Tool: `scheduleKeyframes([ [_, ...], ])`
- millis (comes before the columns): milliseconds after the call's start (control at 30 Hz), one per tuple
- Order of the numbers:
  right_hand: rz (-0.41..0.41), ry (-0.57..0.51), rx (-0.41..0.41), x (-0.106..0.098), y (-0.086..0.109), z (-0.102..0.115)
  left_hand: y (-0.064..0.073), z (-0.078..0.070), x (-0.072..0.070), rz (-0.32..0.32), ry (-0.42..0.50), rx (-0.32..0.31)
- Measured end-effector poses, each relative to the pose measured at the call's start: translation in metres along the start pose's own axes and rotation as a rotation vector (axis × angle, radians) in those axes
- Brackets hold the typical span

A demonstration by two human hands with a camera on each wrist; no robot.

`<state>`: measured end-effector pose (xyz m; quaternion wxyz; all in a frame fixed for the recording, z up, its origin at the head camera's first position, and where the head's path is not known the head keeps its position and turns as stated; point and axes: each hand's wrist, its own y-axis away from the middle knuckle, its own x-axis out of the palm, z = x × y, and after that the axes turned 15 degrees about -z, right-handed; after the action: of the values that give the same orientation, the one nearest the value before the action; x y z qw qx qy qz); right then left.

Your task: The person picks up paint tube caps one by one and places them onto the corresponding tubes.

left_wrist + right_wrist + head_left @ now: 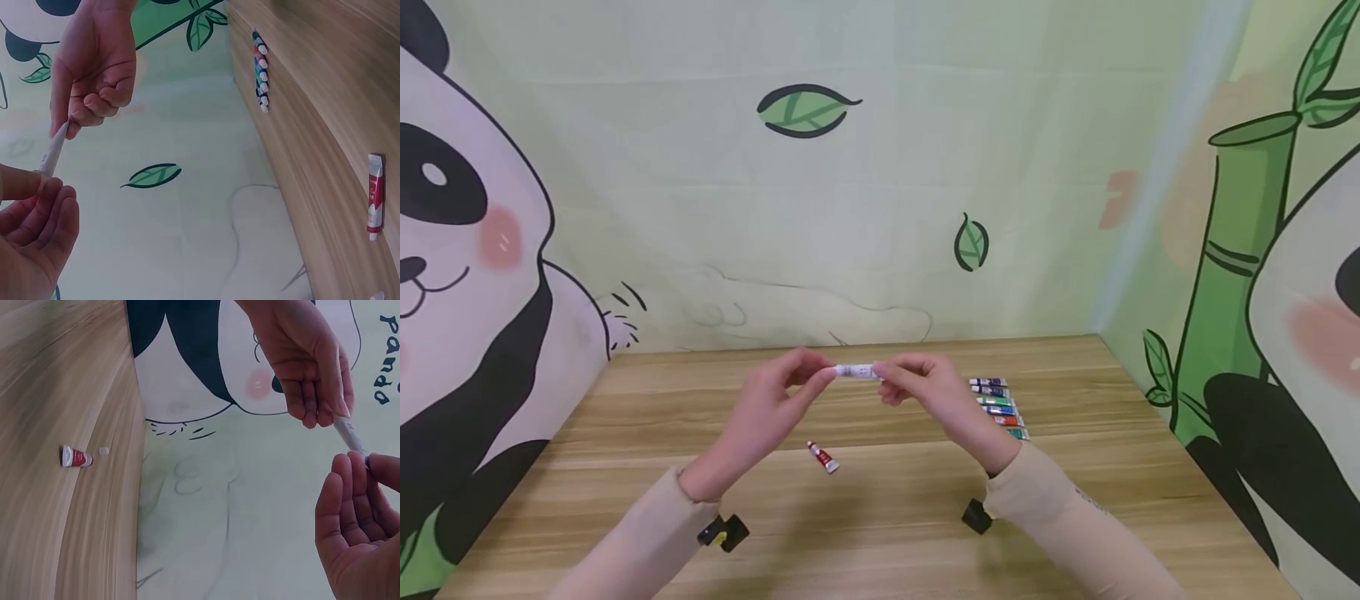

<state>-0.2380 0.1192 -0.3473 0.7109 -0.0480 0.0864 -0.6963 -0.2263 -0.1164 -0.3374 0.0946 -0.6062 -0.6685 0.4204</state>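
A slim white paint tube (854,371) is stretched level between both hands, raised over the wooden table. My left hand (775,404) pinches one end between thumb and fingertips. At the other end, the thumb and index finger of my right hand (943,404) pinch the tube, which narrows to a thin edge there in the left wrist view. The fingertips hide both ends. Below the hands, a red-and-white paint tube (823,457) lies on the table. In the right wrist view, a small white cap-like piece (104,450) lies a little apart from it.
Several paint tubes with coloured labels (997,408) lie in a row at the right of the table (880,533), partly behind my right hand. A light green backdrop (880,208) with pandas, leaves and bamboo stands around the table's back and sides.
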Motion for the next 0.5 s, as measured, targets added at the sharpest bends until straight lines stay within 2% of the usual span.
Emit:
scheduleKeyframes([
  [233, -0.023, 0.005, 0.029, -0.013, -0.004, -0.009, -0.001, 0.005, 0.014, 0.029, 0.035, -0.089],
  [367, -0.05, -0.004, 0.033, -0.032, -0.003, -0.015, -0.004, 0.003, 0.032, 0.069, 0.061, -0.1],
  [500, -0.085, 0.012, 0.036, -0.057, 0.0, -0.02, -0.008, -0.003, 0.055, 0.133, 0.118, -0.089],
])
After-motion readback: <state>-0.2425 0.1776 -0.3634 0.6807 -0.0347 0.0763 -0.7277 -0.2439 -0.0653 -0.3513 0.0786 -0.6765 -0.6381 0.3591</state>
